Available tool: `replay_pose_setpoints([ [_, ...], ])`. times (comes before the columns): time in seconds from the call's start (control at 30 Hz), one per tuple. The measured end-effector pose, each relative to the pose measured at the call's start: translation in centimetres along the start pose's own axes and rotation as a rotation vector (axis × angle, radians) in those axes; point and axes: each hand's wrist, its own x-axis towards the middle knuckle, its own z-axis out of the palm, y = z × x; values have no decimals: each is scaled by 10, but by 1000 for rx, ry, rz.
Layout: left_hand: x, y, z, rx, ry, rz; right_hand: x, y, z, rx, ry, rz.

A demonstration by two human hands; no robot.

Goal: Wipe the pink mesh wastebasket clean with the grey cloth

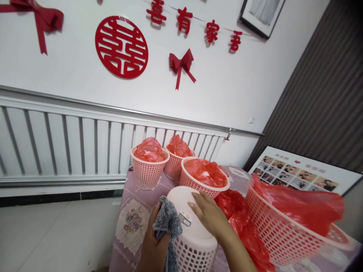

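A pink perforated plastic basket point(177, 198) sits tipped with its solid bottom facing me, a small label on it. My right hand point(211, 215) rests on that bottom with its fingers spread. Beside the basket's left side, my left hand point(154, 247) grips a grey speckled cloth point(168, 219), which touches or nearly touches the basket's edge. Just beyond stands a basket point(185, 174) lined with a red plastic bag point(208, 172). Loose red plastic bags point(238, 215) lie to the right of my right hand.
Two more bag-filled baskets, a left one point(149, 173) and a rear one point(171, 168), stand near the radiator point(73, 143). A large basket point(278, 230) with a red bag leans at right. Beneath is a purple patterned tablecloth point(119, 234); a photo board point(346, 177) stands behind.
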Motion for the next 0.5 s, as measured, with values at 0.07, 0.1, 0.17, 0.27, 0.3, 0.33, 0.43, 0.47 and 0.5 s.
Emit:
replay_pose_setpoints([
  [0.07,5,-13,0,26,11,10,-1,-4,-3,-40,-24,16],
  [0.1,7,-25,-3,53,5,6,-2,-5,-5,-57,-31,25],
  [0.17,10,-52,-13,135,-22,-43,-3,-8,-7,-79,-39,33],
  [0.27,11,-94,-33,338,-35,-248,-3,-10,-8,-86,-43,32],
  [0.3,11,-104,-40,414,-38,-316,-3,-10,-8,-85,-45,33],
  [0.33,11,-113,-45,469,-44,-367,-3,-10,-8,-84,-43,34],
  [0.43,11,-123,-55,516,-17,-430,-3,-10,-7,-82,-43,33],
  [0.47,12,-122,-56,499,-3,-428,-3,-10,-8,-82,-44,33],
  [0.5,13,-118,-55,484,7,-424,-3,-10,-8,-79,-45,36],
])
